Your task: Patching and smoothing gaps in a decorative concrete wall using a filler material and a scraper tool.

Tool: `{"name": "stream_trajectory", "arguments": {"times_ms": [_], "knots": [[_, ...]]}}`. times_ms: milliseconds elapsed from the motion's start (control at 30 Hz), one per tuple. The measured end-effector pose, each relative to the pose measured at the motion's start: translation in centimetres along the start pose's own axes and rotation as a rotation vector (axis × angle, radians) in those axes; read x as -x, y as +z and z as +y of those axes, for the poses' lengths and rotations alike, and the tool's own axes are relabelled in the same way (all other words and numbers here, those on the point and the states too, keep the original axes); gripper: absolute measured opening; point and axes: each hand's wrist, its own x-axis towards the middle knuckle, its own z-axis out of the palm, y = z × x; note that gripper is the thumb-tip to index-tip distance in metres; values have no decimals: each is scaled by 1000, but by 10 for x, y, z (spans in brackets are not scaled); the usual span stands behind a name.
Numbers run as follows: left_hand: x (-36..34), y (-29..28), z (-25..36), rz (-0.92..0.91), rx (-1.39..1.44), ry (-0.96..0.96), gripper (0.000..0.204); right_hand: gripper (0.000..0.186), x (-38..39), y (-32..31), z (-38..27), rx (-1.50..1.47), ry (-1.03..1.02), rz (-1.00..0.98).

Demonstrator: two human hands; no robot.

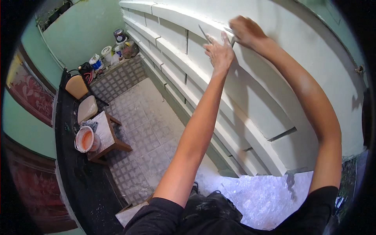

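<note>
A pale wall (282,70) with stepped horizontal ledges and recessed panels rises in front of me. Dusted with white, my left hand (220,54) is raised to the upper ledge (188,18), its thumb pointing up. A thin grey blade (203,33) juts from its fingertips, seen nearly edge-on. Just to the right, my right hand (247,32) is closed in a fist, slightly blurred, close to the wall. A narrow flat piece shows beside its fingers, but its kind is unclear. Both forearms reach up from the lower edge.
At left, a bucket (87,140) with orange contents and a grey rag (89,124) sit on a small wooden table (105,135). Behind it is a chair (80,94). Tubs and cans (106,53) line a tiled ledge (117,76). White dust covers the tiled floor (147,125).
</note>
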Motion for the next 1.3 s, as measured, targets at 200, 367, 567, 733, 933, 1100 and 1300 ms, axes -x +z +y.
{"name": "stream_trajectory", "arguments": {"times_ms": [200, 367, 567, 733, 933, 1100, 1300], "knots": [[-7, -16, 2, -128, -23, -42, 96, 12, 33, -36, -22, 50, 111, -50], [-20, 6, -17, -122, -36, 32, 100, 12, -27, -4, -27, 5, 2, 158], [-23, -15, -31, -119, -108, 87, 96, 14, -15, -1, -33, 29, 241, -99], [67, -87, -123, -281, -140, 139, 60, 18, 70, -90, -68, 74, 314, -132], [244, -158, -295, -463, 12, -61, 47, 30, 188, -96, -205, -421, 504, -49], [366, -173, -302, -364, 168, -251, 48, 19, 284, 23, -380, -801, 795, -419], [384, -210, -341, -221, 628, -931, 34, 24, 270, 11, -465, -1105, 653, -439]]}}
